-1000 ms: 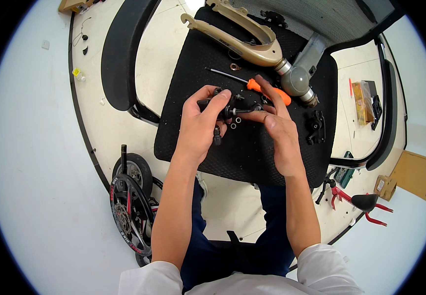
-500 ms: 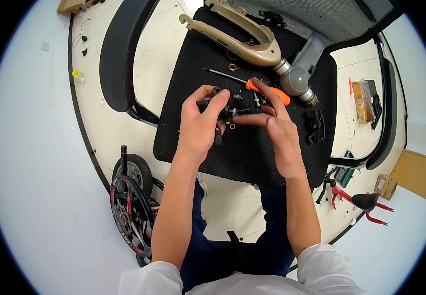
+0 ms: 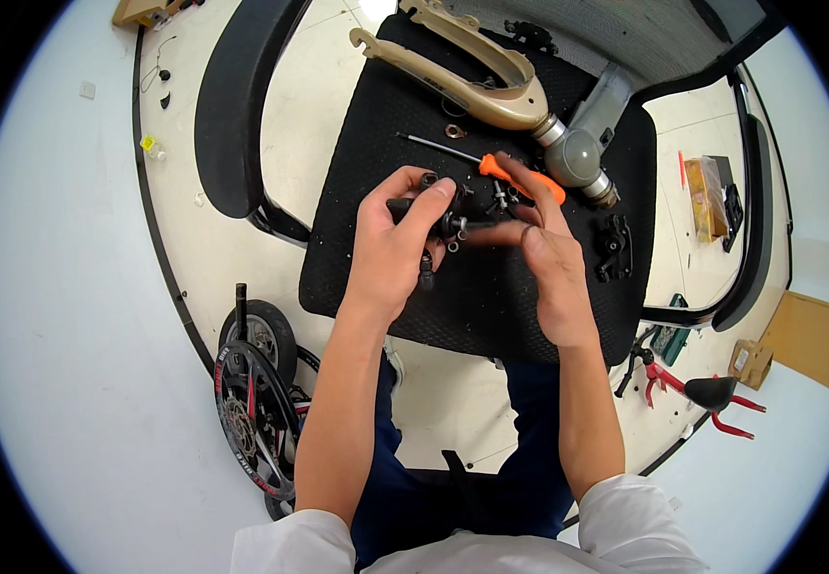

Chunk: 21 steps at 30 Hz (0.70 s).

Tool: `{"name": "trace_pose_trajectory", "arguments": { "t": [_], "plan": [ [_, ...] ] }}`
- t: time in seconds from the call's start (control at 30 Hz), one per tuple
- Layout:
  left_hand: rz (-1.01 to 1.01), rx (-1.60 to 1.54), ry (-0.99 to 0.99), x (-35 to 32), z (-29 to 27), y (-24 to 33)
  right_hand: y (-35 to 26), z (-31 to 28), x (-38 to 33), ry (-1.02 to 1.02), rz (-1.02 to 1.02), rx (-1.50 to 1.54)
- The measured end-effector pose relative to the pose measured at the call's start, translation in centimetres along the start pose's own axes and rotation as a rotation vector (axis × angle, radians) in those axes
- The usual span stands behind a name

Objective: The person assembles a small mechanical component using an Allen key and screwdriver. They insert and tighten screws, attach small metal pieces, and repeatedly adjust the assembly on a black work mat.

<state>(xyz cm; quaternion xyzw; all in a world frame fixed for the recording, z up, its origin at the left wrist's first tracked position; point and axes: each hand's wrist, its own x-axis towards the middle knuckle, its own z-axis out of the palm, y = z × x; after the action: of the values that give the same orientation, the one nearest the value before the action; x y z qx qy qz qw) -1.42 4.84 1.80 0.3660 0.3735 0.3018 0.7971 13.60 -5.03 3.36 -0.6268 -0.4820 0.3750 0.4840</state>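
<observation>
My left hand (image 3: 392,244) is closed round a black bike part with rounded ends (image 3: 426,273), keeping it just above the chair seat (image 3: 414,320). A bolt with a nut or washers (image 3: 455,227) sticks out of the part to the right. My right hand (image 3: 556,263) has its fingers spread; one, smeared by motion, reaches to the bolt's end, and whether it touches is unclear. Beyond that hand lies an orange-handled screwdriver (image 3: 493,166), with small bolts (image 3: 501,197) beside it. A black brake caliper (image 3: 613,249) rests to the right.
A beige bike fork (image 3: 491,103) joined to a grey tube section (image 3: 577,153) lies across the seat's far side. Armrests (image 3: 228,115) flank the seat. A wheel and chainring assembly (image 3: 247,411) stands on the floor at left, a red frame part (image 3: 663,378) at right.
The black part has turned slightly in my left hand and moved a little to the right. A finger of my right hand sweeps by the bolt.
</observation>
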Motion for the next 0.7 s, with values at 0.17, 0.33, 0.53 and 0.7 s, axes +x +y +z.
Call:
{"name": "trace_pose_trajectory", "arguments": {
  "t": [0.17, 0.33, 0.53, 0.7],
  "plan": [
    [-0.001, 0.105, -0.016, -0.3, 0.6, 0.0, 0.8, 1.3, 0.1, 0.146, -0.139, 0.164],
    [0.013, 0.105, 0.045, 0.0, 0.7, -0.4, 0.0, -0.2, 0.1, 0.014, -0.081, 0.01],
    [-0.024, 0.009, 0.009, -0.1, 0.2, -0.1, -0.5, 1.0, 0.2, 0.133, 0.006, 0.022],
    [-0.007, 0.129, 0.058, -0.1, 0.4, -0.3, 0.5, 0.2, 0.0, 0.037, -0.073, 0.128]
  ]
}}
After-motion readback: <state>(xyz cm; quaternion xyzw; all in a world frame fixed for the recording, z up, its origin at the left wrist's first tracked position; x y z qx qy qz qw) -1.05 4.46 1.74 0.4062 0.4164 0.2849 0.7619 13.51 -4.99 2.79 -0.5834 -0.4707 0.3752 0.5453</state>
